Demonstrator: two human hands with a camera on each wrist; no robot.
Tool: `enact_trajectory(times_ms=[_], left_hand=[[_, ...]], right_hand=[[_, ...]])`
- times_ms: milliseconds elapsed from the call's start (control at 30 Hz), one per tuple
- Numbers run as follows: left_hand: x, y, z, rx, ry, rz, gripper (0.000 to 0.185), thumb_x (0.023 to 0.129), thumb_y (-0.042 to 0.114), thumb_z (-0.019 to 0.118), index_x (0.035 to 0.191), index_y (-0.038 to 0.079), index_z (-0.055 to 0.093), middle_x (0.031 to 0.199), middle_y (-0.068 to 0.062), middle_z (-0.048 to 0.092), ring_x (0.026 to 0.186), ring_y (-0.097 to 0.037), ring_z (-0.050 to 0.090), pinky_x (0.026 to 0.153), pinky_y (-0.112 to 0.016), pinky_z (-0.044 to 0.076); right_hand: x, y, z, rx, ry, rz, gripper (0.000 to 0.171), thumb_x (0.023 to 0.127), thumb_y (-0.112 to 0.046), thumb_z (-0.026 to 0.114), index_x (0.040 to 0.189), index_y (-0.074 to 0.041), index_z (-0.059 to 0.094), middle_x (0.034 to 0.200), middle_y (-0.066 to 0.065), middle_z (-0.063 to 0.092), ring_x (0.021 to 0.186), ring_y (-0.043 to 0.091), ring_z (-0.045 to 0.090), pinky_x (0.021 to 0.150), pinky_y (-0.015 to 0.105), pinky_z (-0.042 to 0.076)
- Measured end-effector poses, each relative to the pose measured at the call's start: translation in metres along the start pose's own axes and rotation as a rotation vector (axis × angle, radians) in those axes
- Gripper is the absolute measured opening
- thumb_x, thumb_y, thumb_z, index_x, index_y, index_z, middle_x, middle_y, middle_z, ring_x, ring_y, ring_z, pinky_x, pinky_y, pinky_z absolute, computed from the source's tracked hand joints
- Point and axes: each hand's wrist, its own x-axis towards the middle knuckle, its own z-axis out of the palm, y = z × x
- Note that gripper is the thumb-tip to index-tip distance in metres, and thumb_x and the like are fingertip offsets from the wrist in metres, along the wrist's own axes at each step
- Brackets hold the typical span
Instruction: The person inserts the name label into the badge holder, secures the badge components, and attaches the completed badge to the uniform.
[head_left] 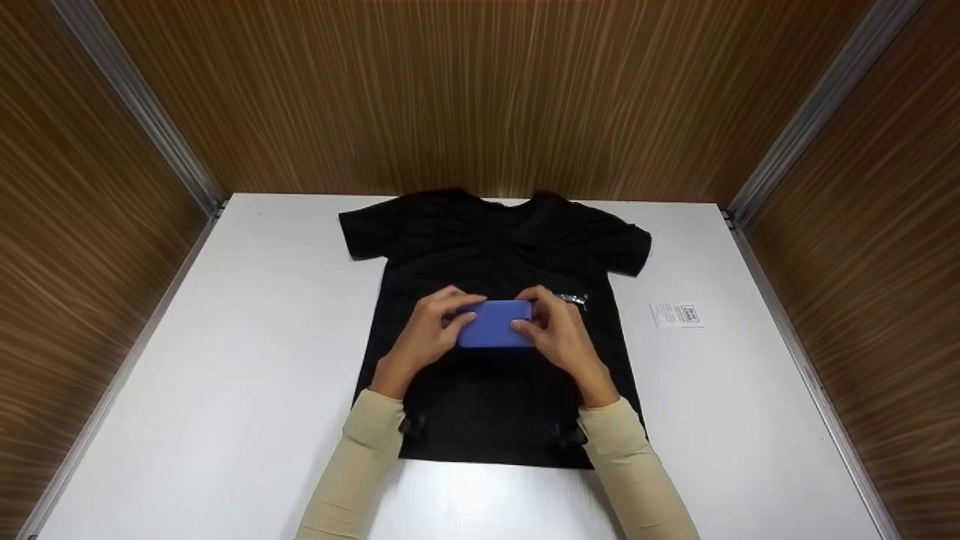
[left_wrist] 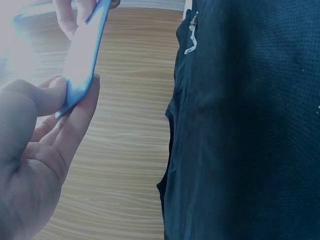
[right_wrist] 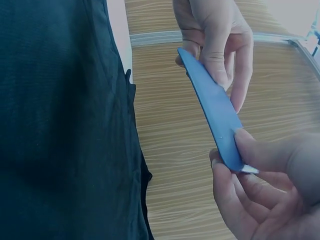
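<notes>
A thin, flat blue rectangular case (head_left: 495, 326), about phone-sized with rounded corners, is held in both hands above a black T-shirt (head_left: 465, 427). My left hand (head_left: 429, 334) pinches its left end between thumb and fingers. On the right end, my right hand (head_left: 561, 335) grips in the same way. In the right wrist view, the case (right_wrist: 215, 110) appears nearly edge-on and tilted, with a small pale piece at its lower corner. The shirt lies spread out with its short sleeves to the sides and the neckline at the far edge.
Shiny silver crumpled material (head_left: 574, 300) lies on the shirt beside the right hand. A small printed paper (head_left: 676, 315) rests on the white table (head_left: 285, 337) to the right. Wood-patterned walls (head_left: 480, 97) enclose the back and both sides.
</notes>
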Motion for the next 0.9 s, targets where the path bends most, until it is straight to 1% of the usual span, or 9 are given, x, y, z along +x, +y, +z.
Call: enact_trajectory(times_ms=[67,200,367,600,800,900], left_hand=[[-0.0001,0.0002,-0.0001,-0.012,0.001,-0.007,0.026,0.101,0.011,0.065,0.126,0.009,0.074,0.109,-0.010,0.073,0.091,-0.017,0.069,0.076,-0.027,0.059],[-0.0001,0.0006,-0.0002,-0.030,0.001,-0.014,0.026,0.101,0.012,0.066,0.124,0.006,0.075,0.110,-0.012,0.074,0.091,-0.019,0.072,0.076,-0.031,0.062],[0.0004,0.0006,-0.0005,-0.018,0.006,-0.008,0.025,0.101,0.013,0.067,0.123,0.007,0.076,0.106,-0.011,0.074,0.085,-0.018,0.070,0.074,-0.029,0.060],[0.0003,0.0012,-0.0014,-0.026,0.018,-0.006,0.023,0.099,0.013,0.069,0.121,0.011,0.077,0.100,-0.010,0.074,0.084,-0.017,0.070,0.076,-0.030,0.061],[-0.0005,0.0013,-0.0019,-0.042,0.017,-0.013,0.023,0.098,0.013,0.070,0.120,0.011,0.078,0.095,-0.011,0.073,0.079,-0.019,0.069,0.074,-0.027,0.059],[-0.0007,0.0012,-0.0022,-0.044,0.018,-0.014,0.023,0.098,0.013,0.070,0.119,0.012,0.078,0.095,-0.010,0.073,0.078,-0.017,0.067,0.073,-0.025,0.057]], right_hand=[[0.0000,0.0002,0.0004,-0.009,0.018,0.009,0.027,0.086,-0.008,0.082,0.109,-0.005,0.068,0.073,0.008,0.066,0.064,0.012,0.054,0.062,0.025,0.044],[0.0002,0.0002,0.0007,-0.007,0.026,0.018,0.027,0.085,-0.007,0.083,0.108,-0.005,0.068,0.073,0.008,0.066,0.063,0.012,0.054,0.061,0.024,0.044],[0.0005,-0.0003,0.0007,-0.006,0.018,0.026,0.026,0.086,-0.006,0.082,0.108,-0.004,0.068,0.074,0.009,0.068,0.062,0.012,0.055,0.059,0.024,0.045],[0.0003,-0.0003,0.0013,0.029,0.021,0.017,0.024,0.086,-0.003,0.080,0.107,-0.004,0.068,0.074,0.010,0.069,0.060,0.012,0.054,0.057,0.022,0.043],[0.0003,0.0010,0.0018,0.053,0.021,0.016,0.024,0.085,0.000,0.081,0.105,-0.003,0.068,0.071,0.009,0.065,0.059,0.012,0.051,0.057,0.023,0.042],[0.0006,0.0007,0.0016,0.056,0.019,0.017,0.024,0.085,0.000,0.081,0.105,-0.004,0.069,0.069,0.008,0.063,0.060,0.012,0.051,0.058,0.023,0.041]])
